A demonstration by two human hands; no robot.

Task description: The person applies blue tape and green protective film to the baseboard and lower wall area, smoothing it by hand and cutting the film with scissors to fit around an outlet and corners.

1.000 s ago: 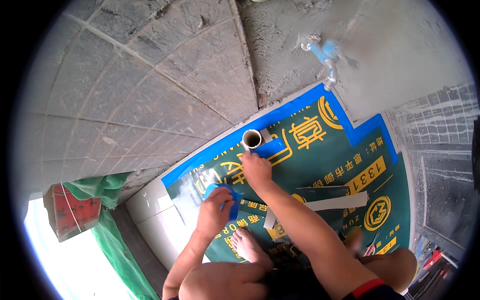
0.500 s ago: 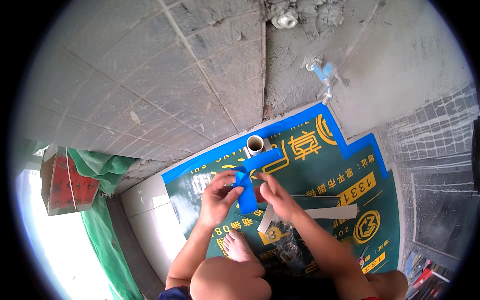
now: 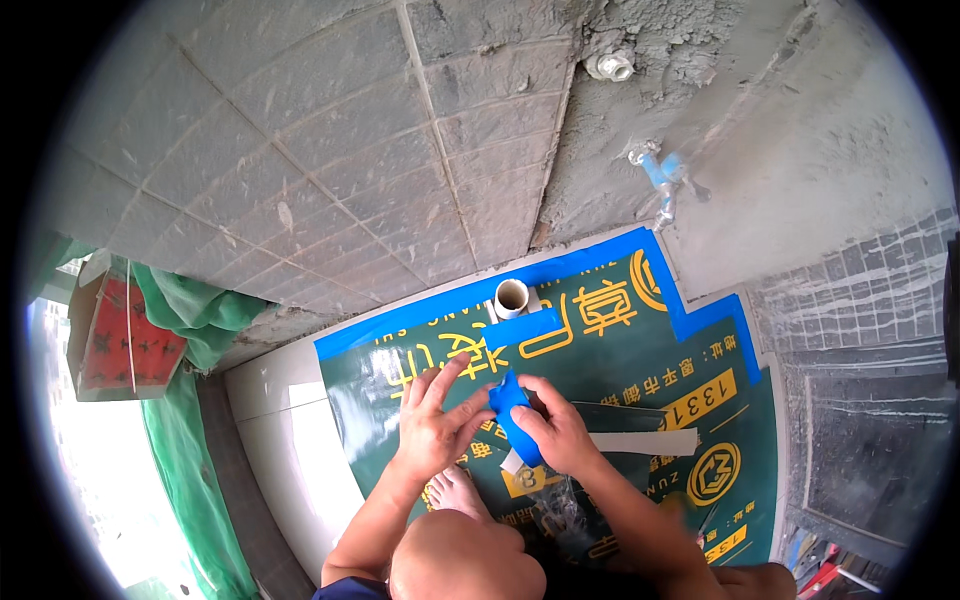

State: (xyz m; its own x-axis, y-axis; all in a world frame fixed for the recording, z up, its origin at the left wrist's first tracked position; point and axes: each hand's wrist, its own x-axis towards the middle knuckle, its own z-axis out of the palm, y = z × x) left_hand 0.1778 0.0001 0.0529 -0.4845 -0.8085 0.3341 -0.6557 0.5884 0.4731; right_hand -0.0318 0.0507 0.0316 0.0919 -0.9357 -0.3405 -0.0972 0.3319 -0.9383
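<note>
My right hand (image 3: 555, 430) grips a crumpled strip of blue tape (image 3: 515, 420), thumb across it. My left hand (image 3: 435, 420) has several fingers stretched apart, with a fingertip touching the tape's left side. Just above them, a white pipe end (image 3: 512, 298) stands on the green printed floor sheet (image 3: 370, 400), and another blue tape piece (image 3: 525, 330) lies against its near side. Blue tape (image 3: 580, 255) runs along the sheet's far and stepped right edges. A pale strip (image 3: 640, 442) lies beside my right hand, near crumpled clear plastic (image 3: 560, 510). My bare foot (image 3: 452, 490) rests below.
A grey tiled wall (image 3: 300, 130) and rough cement wall rise beyond, with a pipe fitting (image 3: 612, 66) and a tap (image 3: 660, 175). At left are green netting (image 3: 190, 310), a red-faced box (image 3: 125, 340) and white floor tiles (image 3: 280, 450). Assorted tools (image 3: 820, 570) sit at lower right.
My right hand left the pipe and now grips the blue tape that my left hand held. My left fingers have spread upward. The view has shifted, showing more upper wall.
</note>
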